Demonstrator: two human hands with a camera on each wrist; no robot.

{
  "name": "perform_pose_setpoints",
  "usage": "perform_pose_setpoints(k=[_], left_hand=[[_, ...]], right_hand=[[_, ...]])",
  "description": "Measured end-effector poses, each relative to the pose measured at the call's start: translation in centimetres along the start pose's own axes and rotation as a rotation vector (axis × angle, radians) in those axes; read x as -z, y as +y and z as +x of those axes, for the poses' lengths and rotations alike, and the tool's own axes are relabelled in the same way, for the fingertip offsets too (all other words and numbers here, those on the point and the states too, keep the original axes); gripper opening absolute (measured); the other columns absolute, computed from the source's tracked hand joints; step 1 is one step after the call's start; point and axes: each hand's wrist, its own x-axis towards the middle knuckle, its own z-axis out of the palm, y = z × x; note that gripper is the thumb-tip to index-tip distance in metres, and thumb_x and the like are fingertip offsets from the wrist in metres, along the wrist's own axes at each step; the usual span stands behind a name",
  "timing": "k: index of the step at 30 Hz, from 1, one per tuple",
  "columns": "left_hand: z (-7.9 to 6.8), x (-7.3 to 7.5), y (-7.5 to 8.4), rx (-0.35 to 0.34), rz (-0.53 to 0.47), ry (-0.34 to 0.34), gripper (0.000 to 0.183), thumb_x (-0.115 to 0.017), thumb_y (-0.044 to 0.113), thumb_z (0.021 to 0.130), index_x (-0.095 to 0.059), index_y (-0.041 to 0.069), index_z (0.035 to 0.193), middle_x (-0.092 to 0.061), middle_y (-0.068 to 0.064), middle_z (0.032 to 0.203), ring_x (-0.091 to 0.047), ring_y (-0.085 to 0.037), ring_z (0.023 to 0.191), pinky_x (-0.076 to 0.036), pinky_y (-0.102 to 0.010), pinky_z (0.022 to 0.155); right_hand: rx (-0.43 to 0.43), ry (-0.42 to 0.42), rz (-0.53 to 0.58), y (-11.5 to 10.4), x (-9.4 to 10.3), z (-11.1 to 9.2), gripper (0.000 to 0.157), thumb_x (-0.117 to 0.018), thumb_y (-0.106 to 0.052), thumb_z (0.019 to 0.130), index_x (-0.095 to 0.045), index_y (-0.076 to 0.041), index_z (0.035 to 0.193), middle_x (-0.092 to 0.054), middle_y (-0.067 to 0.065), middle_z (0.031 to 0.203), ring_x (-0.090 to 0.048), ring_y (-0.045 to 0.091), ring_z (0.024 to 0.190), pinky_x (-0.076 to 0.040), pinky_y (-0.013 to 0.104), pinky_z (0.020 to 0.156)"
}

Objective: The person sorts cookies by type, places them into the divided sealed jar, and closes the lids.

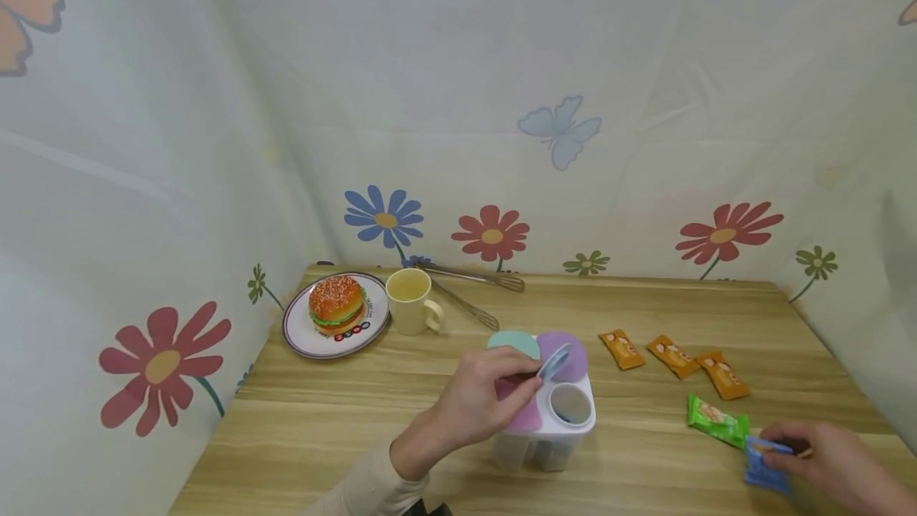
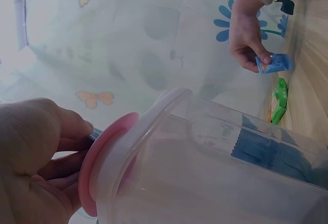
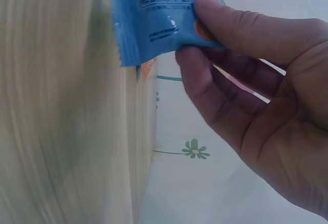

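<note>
My left hand [image 1: 478,396] pinches a raised light blue lid [image 1: 556,361] on a clear storage box with a white top [image 1: 589,412]. Below that lid a round opening [image 1: 571,404] shows. Teal [image 1: 513,342], purple [image 1: 566,355] and pink lids [image 1: 526,418] cover the other openings. Inside the box, dark blue packets [image 2: 269,155] show through the clear wall in the left wrist view. At the right, my right hand [image 1: 831,456] pinches a small blue snack packet [image 3: 159,21] between thumb and fingers, close over the table. A green packet [image 1: 716,420] lies just beside it.
Several orange packets, one of them the nearest orange packet [image 1: 622,349], lie right of the box. At the back left are a plate [image 1: 301,333] with a toy burger [image 1: 337,302], a yellow mug [image 1: 408,313] and two whisks [image 1: 469,305]. A printed curtain [image 1: 444,102] encloses the table.
</note>
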Motion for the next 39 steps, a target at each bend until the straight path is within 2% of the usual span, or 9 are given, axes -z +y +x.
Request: perform_pose_setpoints(k=[4, 7, 14, 22, 26, 32, 39], left_hand=[[0.0, 0.0, 0.0, 0.004, -0.007, -0.003, 0.018, -0.072, 0.006, 0.086, -0.073, 0.002, 0.103, -0.072, -0.006, 0.096, -0.066, -0.005, 0.083, -0.055, -0.01, 0.073], [0.0, 0.0, 0.0, 0.001, -0.01, -0.001, 0.018, -0.071, 0.006, 0.086, -0.073, 0.002, 0.104, -0.072, -0.006, 0.095, -0.066, -0.004, 0.083, -0.055, -0.011, 0.073], [-0.1, -0.1, 0.0, -0.014, 0.006, 0.002, 0.018, -0.072, 0.006, 0.086, -0.073, 0.002, 0.104, -0.072, -0.006, 0.095, -0.065, -0.003, 0.084, -0.054, -0.01, 0.074], [0.0, 0.0, 0.0, 0.003, -0.008, -0.005, 0.018, -0.071, 0.006, 0.086, -0.073, 0.003, 0.104, -0.072, -0.005, 0.095, -0.065, -0.004, 0.083, -0.055, -0.011, 0.073], [-0.1, 0.0, 0.1, 0.014, -0.018, -0.01, 0.018, -0.071, 0.006, 0.086, -0.073, 0.002, 0.104, -0.072, -0.005, 0.095, -0.066, -0.004, 0.083, -0.055, -0.011, 0.073], [-0.1, 0.0, 0.0, 0.018, -0.024, -0.011, 0.018, -0.071, 0.006, 0.087, -0.073, 0.002, 0.104, -0.071, -0.005, 0.095, -0.065, -0.004, 0.083, -0.055, -0.011, 0.073], [0.0, 0.0, 0.0, -0.011, -0.005, -0.001, 0.018, -0.071, 0.006, 0.087, -0.073, 0.002, 0.104, -0.072, -0.006, 0.095, -0.065, -0.003, 0.083, -0.055, -0.011, 0.073]], right_hand=[[-0.002, 0.04, -0.002, -0.6, 0.1, 0.1, 0.031, -0.078, -0.024, 0.08, -0.072, -0.002, 0.102, -0.071, 0.008, 0.094, -0.064, 0.019, 0.082, -0.057, 0.038, 0.067], [0.012, 0.076, 0.0, -1.1, 0.3, 0.0, 0.029, -0.078, -0.025, 0.08, -0.072, -0.004, 0.099, -0.072, 0.008, 0.093, -0.065, 0.018, 0.08, -0.058, 0.037, 0.066], [0.091, 0.263, -0.004, -2.3, 0.7, -0.3, 0.02, -0.079, -0.018, 0.079, -0.074, -0.005, 0.094, -0.073, 0.009, 0.088, -0.066, 0.015, 0.07, -0.057, 0.029, 0.058], [0.193, 0.437, 0.025, -3.7, 0.7, -0.7, 0.016, -0.083, -0.015, 0.074, -0.074, -0.011, 0.088, -0.073, 0.006, 0.084, -0.06, -0.003, 0.062, -0.053, 0.018, 0.052], [0.22, 0.466, 0.036, -4.3, 0.7, -0.7, 0.016, -0.083, -0.014, 0.074, -0.074, -0.011, 0.087, -0.073, 0.004, 0.081, -0.058, -0.007, 0.061, -0.051, 0.016, 0.05], [0.216, 0.473, 0.032, -5.1, 0.9, -0.6, 0.019, -0.083, -0.012, 0.073, -0.075, -0.008, 0.089, -0.073, 0.006, 0.081, -0.057, -0.007, 0.061, -0.05, 0.016, 0.05], [0.241, 0.523, 0.041, -6.3, 1.2, -0.5, 0.019, -0.084, -0.014, 0.073, -0.075, -0.008, 0.089, -0.073, 0.004, 0.08, -0.055, -0.009, 0.063, -0.049, 0.016, 0.051]])
